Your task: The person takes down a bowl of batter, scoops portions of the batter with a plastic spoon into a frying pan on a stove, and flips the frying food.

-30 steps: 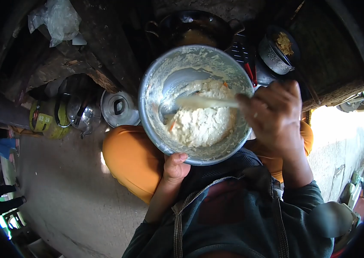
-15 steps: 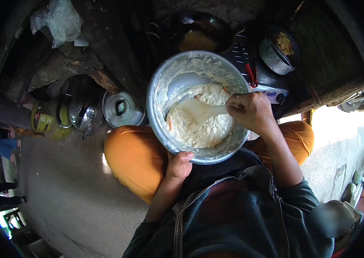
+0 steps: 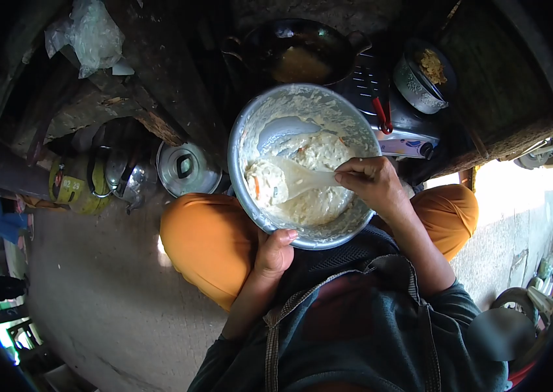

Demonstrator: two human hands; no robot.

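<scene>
A grey metal bowl (image 3: 240,140) rests tilted over my lap, its inner wall smeared with pale batter (image 3: 319,209) that has orange bits in it. My left hand (image 3: 274,253) grips the near rim, thumb on top, the other fingers hidden beneath. With closed fingers my right hand (image 3: 371,185) holds the handle of a whitish rice paddle (image 3: 299,181). The paddle's blade lies in the left part of the bowl, with a lump of batter and an orange piece at its end.
Beyond the bowl a dark wok (image 3: 276,49) with brownish liquid sits by a gas stove (image 3: 410,145). A pot (image 3: 413,88) holding fried food stands on the right, a red-handled tool (image 3: 381,114) before it. To the left are a metal lid (image 3: 185,170), a kettle (image 3: 134,176) and a green gas cylinder (image 3: 74,179).
The paddle has moved left through the batter and its blade now shows more clearly, with batter on its end. The bowl has shifted slightly. My left hand keeps its grip on the rim.
</scene>
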